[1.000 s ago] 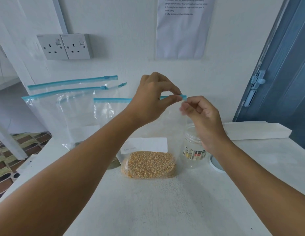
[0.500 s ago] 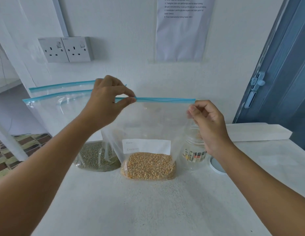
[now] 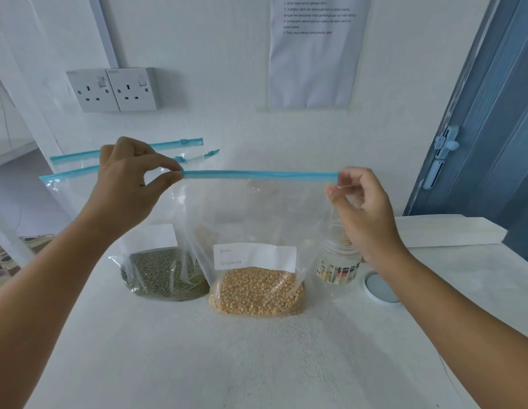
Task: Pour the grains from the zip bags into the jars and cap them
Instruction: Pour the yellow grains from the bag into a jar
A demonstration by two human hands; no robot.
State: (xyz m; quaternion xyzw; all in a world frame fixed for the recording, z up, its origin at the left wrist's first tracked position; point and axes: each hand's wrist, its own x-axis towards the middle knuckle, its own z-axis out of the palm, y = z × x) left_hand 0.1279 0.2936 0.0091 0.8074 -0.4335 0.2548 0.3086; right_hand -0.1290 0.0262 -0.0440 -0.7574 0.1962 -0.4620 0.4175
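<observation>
Head view: both hands, left (image 3: 130,178) and right (image 3: 363,214), are pinching opposite ends of the corn bag's (image 3: 257,255) blue zip, stretching it taut for opening while it is standing on the surface (image 3: 257,355) beside the uncapped jar (image 3: 338,270).

A clear zip bag (image 3: 257,219) with a blue zip strip (image 3: 260,174) along its top stands upright on the white table, its top edge stretched level. It has a white label and yellow grains (image 3: 257,292) filling its bottom. Just to its left, and slightly farther back, a second clear bag (image 3: 156,231) stands with dark green grains (image 3: 164,277) at its base, its blue top running off to the left. The blue top of a third bag (image 3: 127,149) shows behind that one. Right of the yellow-grain bag stands an open clear jar (image 3: 338,265) with a printed label, partly hidden. Its white lid (image 3: 379,287) lies flat on the table just right of the jar.
</observation>
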